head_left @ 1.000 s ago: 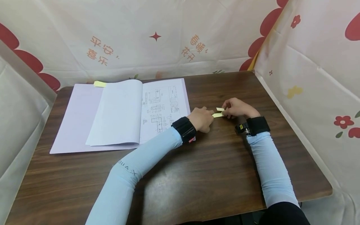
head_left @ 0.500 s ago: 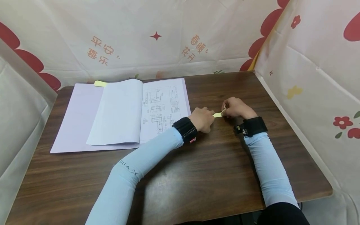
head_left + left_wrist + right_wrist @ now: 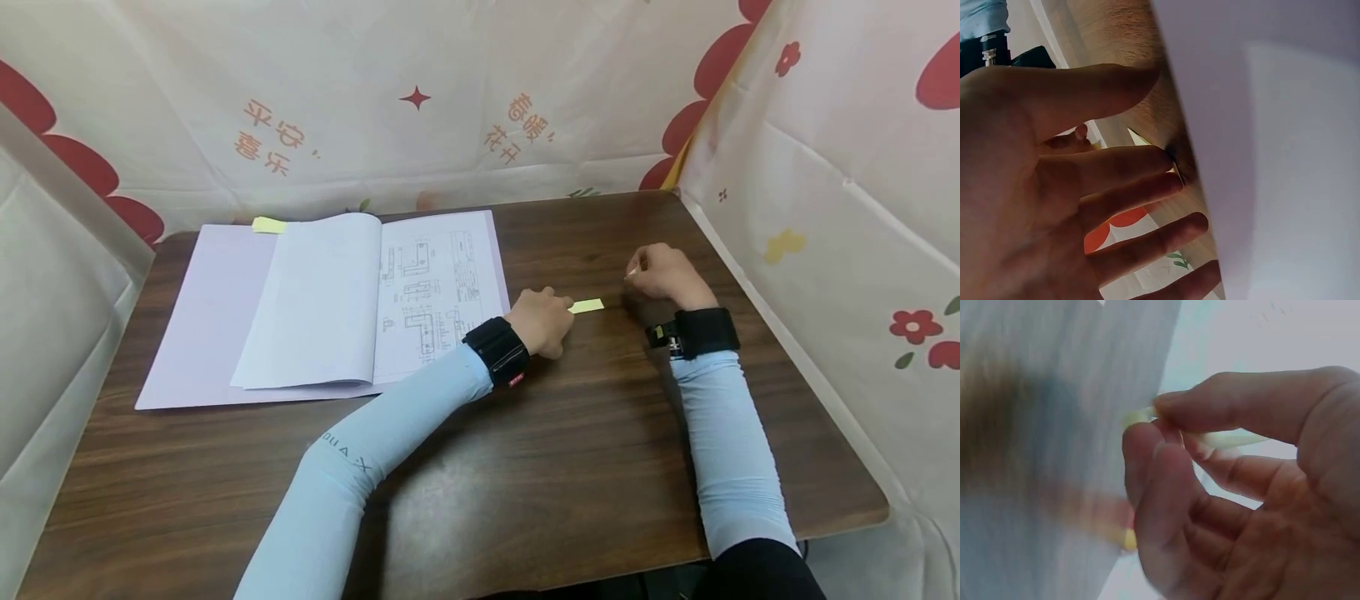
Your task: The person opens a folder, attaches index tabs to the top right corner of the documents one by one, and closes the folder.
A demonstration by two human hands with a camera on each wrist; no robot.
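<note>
A pale yellow pad of sticky notes (image 3: 587, 306) lies on the table right of the folder. My left hand (image 3: 542, 321) touches its left end with the fingertips; in the left wrist view the fingers (image 3: 1125, 165) are mostly straight and spread. To the right, my right hand (image 3: 670, 275) is raised off the pad. Between thumb and forefinger it pinches a thin yellow sticky note (image 3: 1232, 439), best seen in the right wrist view. Left of the hands, a lilac folder (image 3: 195, 333) lies spread, with technical drawings on its right page (image 3: 427, 287).
A white sheet (image 3: 315, 300) is turned over to the folder's left side. A yellow tab (image 3: 268, 225) sticks out at its top edge. The brown wooden table (image 3: 480, 500) meets white printed cloth (image 3: 465, 92) at the back and sides.
My right hand has peeled the sticky note off the pad and moved up and to the right with it. My left hand stays almost where it was at the pad.
</note>
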